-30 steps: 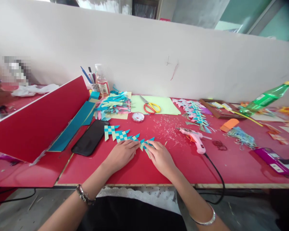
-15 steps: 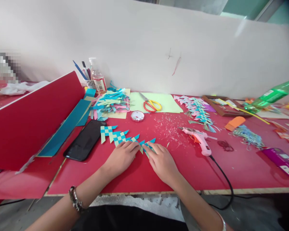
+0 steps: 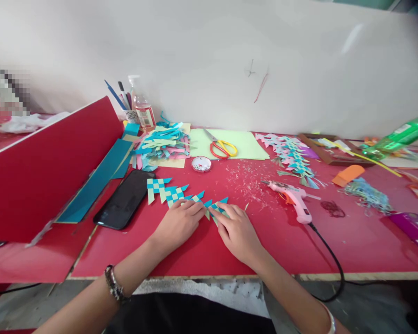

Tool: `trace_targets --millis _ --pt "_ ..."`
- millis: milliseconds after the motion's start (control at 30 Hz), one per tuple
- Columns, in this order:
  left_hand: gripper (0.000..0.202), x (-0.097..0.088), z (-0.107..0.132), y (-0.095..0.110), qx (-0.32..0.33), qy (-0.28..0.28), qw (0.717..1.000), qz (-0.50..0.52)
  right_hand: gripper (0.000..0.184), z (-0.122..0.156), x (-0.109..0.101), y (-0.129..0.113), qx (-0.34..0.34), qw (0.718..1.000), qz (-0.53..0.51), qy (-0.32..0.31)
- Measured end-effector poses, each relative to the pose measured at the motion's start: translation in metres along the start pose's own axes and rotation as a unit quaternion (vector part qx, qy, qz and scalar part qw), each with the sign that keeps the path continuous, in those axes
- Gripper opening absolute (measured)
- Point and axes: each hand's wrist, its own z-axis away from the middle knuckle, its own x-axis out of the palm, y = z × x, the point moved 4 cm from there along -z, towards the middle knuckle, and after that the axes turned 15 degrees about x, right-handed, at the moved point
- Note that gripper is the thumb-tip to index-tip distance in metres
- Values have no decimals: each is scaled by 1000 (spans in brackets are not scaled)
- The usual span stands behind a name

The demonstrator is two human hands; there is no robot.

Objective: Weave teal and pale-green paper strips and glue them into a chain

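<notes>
A zigzag row of woven paper pieces (image 3: 176, 191) in blue and pale green checks lies flat on the red table, slanting down to the right. My left hand (image 3: 181, 220) rests on the middle of this row, its fingers laid flat side by side and covering part of it. On the right end, my right hand (image 3: 238, 229) presses with its fingers stretched and slightly apart; the index fingertip touches the last piece near the left fingertips. A black phone (image 3: 125, 199) lies left of the row.
Right of my hands is a pink glue gun (image 3: 292, 197) with a black cord. Behind are scissors (image 3: 225, 149) on green paper, a round lid (image 3: 201, 163), cut paper strips (image 3: 167, 144) and a finished-looking woven strip (image 3: 292, 155). A red board (image 3: 52, 171) stands at left.
The view has shifted slightly. Both hands stay on the woven paper row, with the left fingertips a little lower along it; the row itself lies much the same.
</notes>
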Motion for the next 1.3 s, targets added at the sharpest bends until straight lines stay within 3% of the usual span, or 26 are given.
trace_targets --millis 333,767,933,1200,1300 --pt "29 -3 4 3 5 49 999 -14 41 1 1 -2 -2 999 34 -1" --pt "25 -18 -16 4 14 -25 998 -55 38 5 -2 -8 -2 998 61 15" --pt "28 -15 -10 4 -3 -17 998 -66 44 6 1 -6 4 998 53 23" --pt "37 -7 3 13 16 -9 997 -75 38 7 -1 -7 3 997 71 25" --pt "44 -9 13 4 15 8 999 -42 39 7 0 -6 -1 998 61 29"
